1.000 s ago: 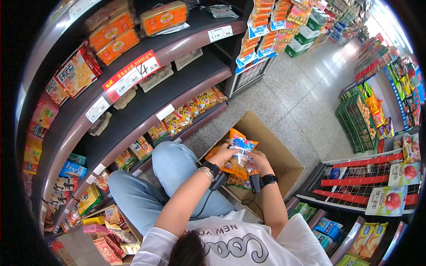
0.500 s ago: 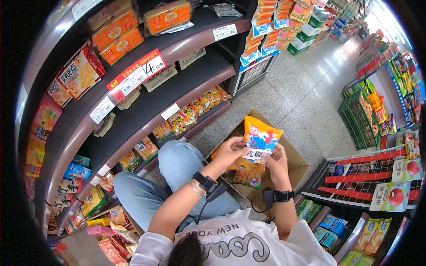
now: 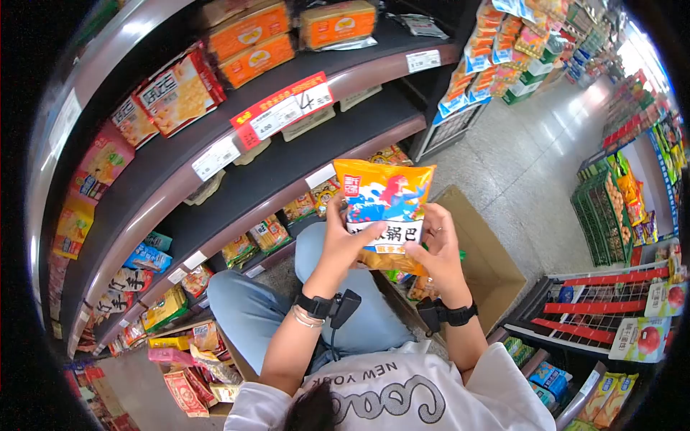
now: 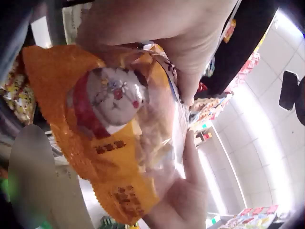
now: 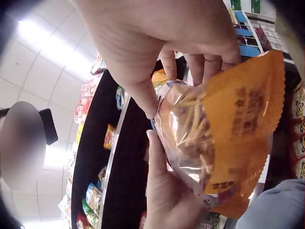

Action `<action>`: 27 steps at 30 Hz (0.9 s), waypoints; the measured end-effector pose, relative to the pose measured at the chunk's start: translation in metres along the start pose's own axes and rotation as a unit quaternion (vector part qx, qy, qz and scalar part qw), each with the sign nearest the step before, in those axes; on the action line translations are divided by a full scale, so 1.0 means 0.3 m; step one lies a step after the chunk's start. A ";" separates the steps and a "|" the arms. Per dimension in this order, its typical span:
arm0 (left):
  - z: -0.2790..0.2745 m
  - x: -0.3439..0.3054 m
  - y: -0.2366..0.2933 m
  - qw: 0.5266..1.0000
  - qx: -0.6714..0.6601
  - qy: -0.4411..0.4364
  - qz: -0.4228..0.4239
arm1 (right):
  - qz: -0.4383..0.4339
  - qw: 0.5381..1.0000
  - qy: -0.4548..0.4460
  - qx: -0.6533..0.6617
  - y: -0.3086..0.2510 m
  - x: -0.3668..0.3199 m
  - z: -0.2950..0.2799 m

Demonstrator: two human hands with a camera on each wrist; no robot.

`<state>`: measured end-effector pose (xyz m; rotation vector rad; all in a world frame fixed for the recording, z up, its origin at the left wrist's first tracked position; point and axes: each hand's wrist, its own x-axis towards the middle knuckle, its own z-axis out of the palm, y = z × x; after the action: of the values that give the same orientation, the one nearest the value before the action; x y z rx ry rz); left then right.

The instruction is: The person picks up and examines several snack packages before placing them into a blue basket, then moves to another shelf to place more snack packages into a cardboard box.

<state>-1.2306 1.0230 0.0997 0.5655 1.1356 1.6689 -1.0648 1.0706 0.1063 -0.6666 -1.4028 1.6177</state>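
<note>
An orange snack bag [image 3: 388, 205] with a blue and white printed front is held up in the head view. My left hand [image 3: 343, 241] grips its left side, the thumb lying across the label. On the other edge my right hand [image 3: 440, 251] holds it, thumb on the front. Through a clear window of the snack bag [image 5: 190, 129], stick-shaped pieces show in the right wrist view. Below stands an open cardboard box [image 3: 496, 266], partly hidden by the right arm, with other snack packets [image 3: 422, 287] inside.
Curved store shelves [image 3: 287, 108] with packets run along the left. A second box of snack packets [image 3: 194, 366] sits at the lower left. To the right are a green crate [image 3: 602, 215] and a wire rack [image 3: 596, 305]. Tiled floor [image 3: 517, 158] stretches away beyond the box.
Both hands have lifted the orange snack bag up out of the cardboard box and toward the left, turning its front up to the head camera. The head view has shifted too.
</note>
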 end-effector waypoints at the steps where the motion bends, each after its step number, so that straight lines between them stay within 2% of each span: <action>1: -0.024 -0.002 0.020 1.000 0.004 0.005 -0.003 | 0.002 1.000 -0.018 0.004 0.021 0.009 0.022; 5: -0.104 -0.018 0.082 0.999 0.009 0.030 -0.008 | 0.074 0.990 -0.116 0.022 0.096 0.015 0.082; 6: -0.112 -0.022 0.094 0.999 0.005 0.032 -0.007 | 0.111 0.987 -0.106 0.053 0.090 0.013 0.102; 9: -0.139 -0.027 0.093 0.999 -0.003 0.040 -0.001 | 0.133 0.986 -0.103 0.020 0.096 0.020 0.113; 17: -0.166 -0.031 0.068 0.999 -0.014 0.030 0.010 | 0.157 0.983 -0.088 0.026 0.089 0.011 0.115; 20: -0.181 -0.029 0.083 0.993 -0.107 0.009 -0.041 | 0.168 0.981 -0.097 0.028 0.083 0.001 0.106; 27: -0.191 -0.033 0.084 0.996 -0.067 0.003 -0.051 | 0.169 0.975 -0.129 0.072 0.106 -0.008 0.113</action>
<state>-1.2840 0.9887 0.0977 0.4123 1.0299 1.6454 -1.1002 1.0519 0.0829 -0.6540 -1.3898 2.1162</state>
